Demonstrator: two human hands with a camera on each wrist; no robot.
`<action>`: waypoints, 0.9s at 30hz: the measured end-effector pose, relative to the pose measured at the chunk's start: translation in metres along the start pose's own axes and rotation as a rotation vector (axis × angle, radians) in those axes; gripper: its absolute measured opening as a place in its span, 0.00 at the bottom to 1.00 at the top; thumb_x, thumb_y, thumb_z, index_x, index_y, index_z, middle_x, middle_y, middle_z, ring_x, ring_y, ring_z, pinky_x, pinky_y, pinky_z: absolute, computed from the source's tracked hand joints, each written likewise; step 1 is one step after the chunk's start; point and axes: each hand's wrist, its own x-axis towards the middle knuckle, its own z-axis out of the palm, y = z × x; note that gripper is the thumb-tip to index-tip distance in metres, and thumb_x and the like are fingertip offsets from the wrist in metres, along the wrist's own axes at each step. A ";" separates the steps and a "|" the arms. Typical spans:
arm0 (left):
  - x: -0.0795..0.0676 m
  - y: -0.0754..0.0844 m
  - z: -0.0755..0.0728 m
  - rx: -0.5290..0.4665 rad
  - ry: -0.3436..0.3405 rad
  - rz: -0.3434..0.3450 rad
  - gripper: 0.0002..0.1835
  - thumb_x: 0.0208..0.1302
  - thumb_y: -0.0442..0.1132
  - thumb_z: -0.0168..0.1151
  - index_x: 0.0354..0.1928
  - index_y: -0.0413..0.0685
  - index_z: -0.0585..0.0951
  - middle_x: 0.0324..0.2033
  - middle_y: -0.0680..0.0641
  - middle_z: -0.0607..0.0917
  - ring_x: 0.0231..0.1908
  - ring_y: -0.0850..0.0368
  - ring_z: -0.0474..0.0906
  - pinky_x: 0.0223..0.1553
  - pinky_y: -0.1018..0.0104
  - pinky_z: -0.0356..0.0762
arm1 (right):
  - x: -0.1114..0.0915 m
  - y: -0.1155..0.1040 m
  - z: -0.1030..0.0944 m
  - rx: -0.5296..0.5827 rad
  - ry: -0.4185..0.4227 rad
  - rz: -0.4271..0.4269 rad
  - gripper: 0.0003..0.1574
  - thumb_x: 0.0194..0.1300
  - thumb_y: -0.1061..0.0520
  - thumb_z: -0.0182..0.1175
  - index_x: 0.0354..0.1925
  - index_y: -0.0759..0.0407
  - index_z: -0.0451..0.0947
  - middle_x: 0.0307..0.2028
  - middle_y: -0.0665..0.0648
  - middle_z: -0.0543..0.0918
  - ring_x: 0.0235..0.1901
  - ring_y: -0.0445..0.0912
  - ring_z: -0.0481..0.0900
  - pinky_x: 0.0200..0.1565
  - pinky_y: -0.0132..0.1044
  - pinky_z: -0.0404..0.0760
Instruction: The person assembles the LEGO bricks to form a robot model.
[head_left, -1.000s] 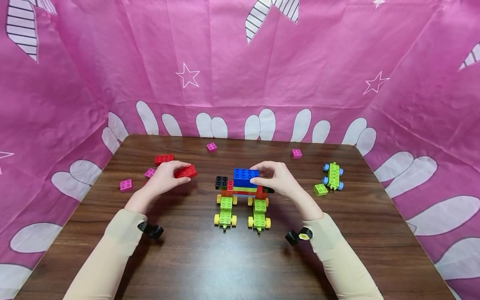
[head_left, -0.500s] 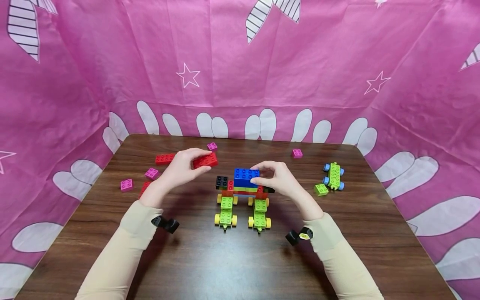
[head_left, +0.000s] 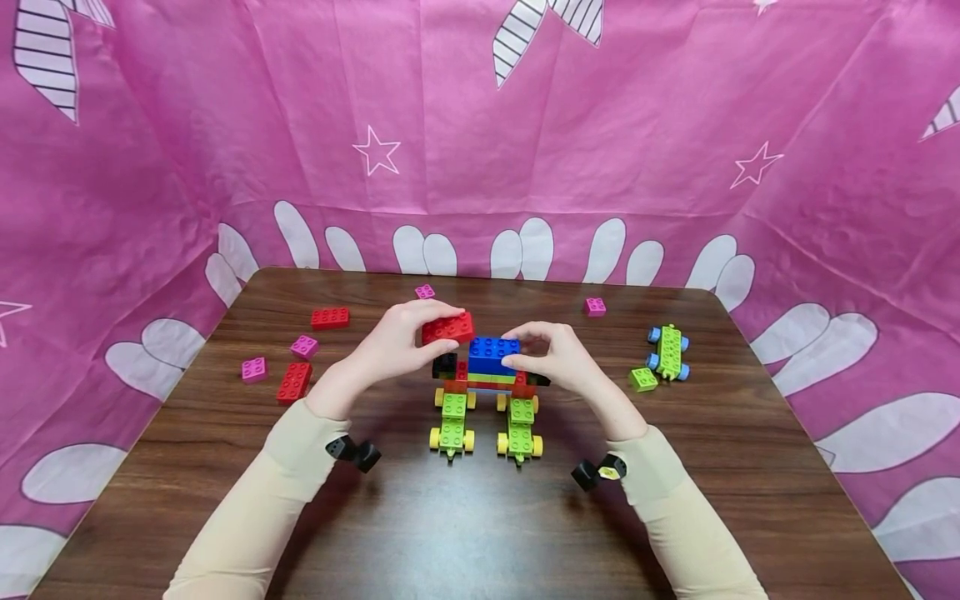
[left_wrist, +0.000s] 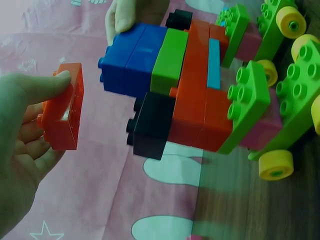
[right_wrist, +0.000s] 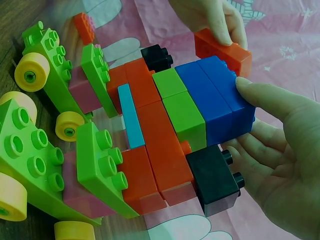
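Observation:
My left hand (head_left: 397, 337) pinches a red toy brick (head_left: 448, 327) between thumb and fingers. It is up near the top left of a brick-built model, and a gap between them shows in the left wrist view. The model's blue bricks (head_left: 491, 356) are on top, above green bricks (right_wrist: 180, 107) and a red layer (right_wrist: 157, 130). A black brick (left_wrist: 155, 125) juts out at each end. Two green wheeled bases (head_left: 452, 433) with yellow wheels carry it. My right hand (head_left: 558, 358) grips the blue bricks from the right, thumb (right_wrist: 265, 95) on their near face.
Red bricks (head_left: 330, 317) and pink bricks (head_left: 254, 369) lie at the left of the wooden table (head_left: 442, 533). Two more pink ones (head_left: 595, 307) are near the back edge. At the right are a green brick (head_left: 642, 379) and a green base with blue wheels (head_left: 669, 352).
My left hand has carried the red brick rightward and slightly up, from the left side to beside the blue bricks. The right hand and the model have stayed in place.

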 end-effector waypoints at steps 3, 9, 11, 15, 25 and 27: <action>0.002 0.003 0.003 -0.010 -0.013 0.022 0.24 0.57 0.41 0.70 0.55 0.43 0.81 0.50 0.43 0.84 0.48 0.51 0.80 0.46 0.57 0.81 | 0.000 0.001 0.000 0.003 -0.002 -0.002 0.21 0.57 0.54 0.70 0.48 0.61 0.82 0.44 0.59 0.86 0.40 0.50 0.80 0.43 0.39 0.82; 0.005 0.008 0.006 -0.046 -0.035 0.046 0.23 0.57 0.41 0.70 0.55 0.42 0.81 0.49 0.44 0.84 0.49 0.52 0.80 0.47 0.58 0.81 | 0.001 0.002 0.000 0.013 -0.010 -0.001 0.21 0.58 0.54 0.70 0.49 0.61 0.82 0.44 0.60 0.85 0.40 0.50 0.80 0.43 0.40 0.83; 0.006 0.008 0.007 -0.051 -0.046 0.051 0.23 0.57 0.41 0.70 0.55 0.42 0.81 0.49 0.44 0.84 0.49 0.52 0.80 0.48 0.58 0.81 | 0.001 0.002 0.000 0.012 -0.011 -0.004 0.21 0.58 0.54 0.69 0.49 0.61 0.82 0.43 0.60 0.85 0.40 0.50 0.80 0.43 0.40 0.83; 0.007 0.008 0.010 -0.050 -0.060 0.061 0.23 0.57 0.40 0.71 0.55 0.41 0.81 0.49 0.44 0.84 0.50 0.52 0.79 0.48 0.59 0.81 | 0.001 0.003 0.000 0.006 -0.009 -0.013 0.21 0.58 0.54 0.70 0.49 0.62 0.82 0.43 0.60 0.85 0.40 0.50 0.80 0.42 0.39 0.83; 0.009 0.010 0.016 -0.041 -0.095 0.069 0.23 0.57 0.41 0.70 0.54 0.41 0.81 0.51 0.42 0.83 0.52 0.49 0.78 0.46 0.60 0.82 | 0.000 0.002 0.000 0.007 -0.006 -0.007 0.21 0.58 0.54 0.70 0.49 0.61 0.82 0.43 0.60 0.85 0.40 0.50 0.80 0.42 0.39 0.83; 0.010 0.010 0.017 -0.038 -0.097 0.066 0.23 0.57 0.41 0.70 0.55 0.41 0.81 0.51 0.42 0.83 0.52 0.49 0.78 0.46 0.60 0.82 | 0.000 0.002 0.000 0.012 -0.007 -0.005 0.21 0.58 0.54 0.69 0.49 0.62 0.82 0.43 0.60 0.85 0.40 0.50 0.80 0.42 0.40 0.84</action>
